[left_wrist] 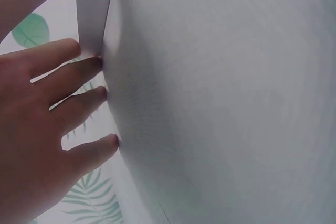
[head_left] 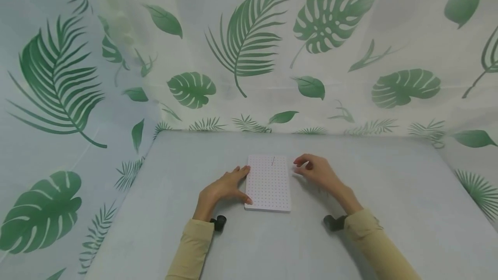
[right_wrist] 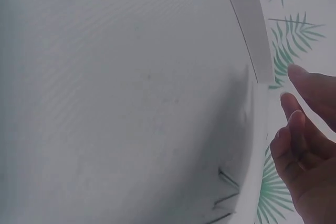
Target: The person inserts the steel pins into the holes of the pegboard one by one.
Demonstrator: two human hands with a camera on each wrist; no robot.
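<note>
A white board [head_left: 268,185] with a grid of small holes lies on the table. One thin dark pin [head_left: 273,161] stands near its far end; the right wrist view shows the pin [right_wrist: 291,21] sticking out past the board's edge. My left hand [head_left: 226,187] rests at the board's left side, thumb on the near left corner and straight fingers along the edge. Just off the far right edge is my right hand [head_left: 317,172], its fingers loosely bent with nothing visible between them. Several thin dark pins [right_wrist: 227,178] lie on the table near the right hand.
The pale tabletop [head_left: 389,176] runs back to a white curtain [head_left: 272,107] with green leaf prints, which also hangs at both sides. A small dark wrist camera [head_left: 220,223] is strapped to the left wrist, another dark camera [head_left: 332,223] to the right.
</note>
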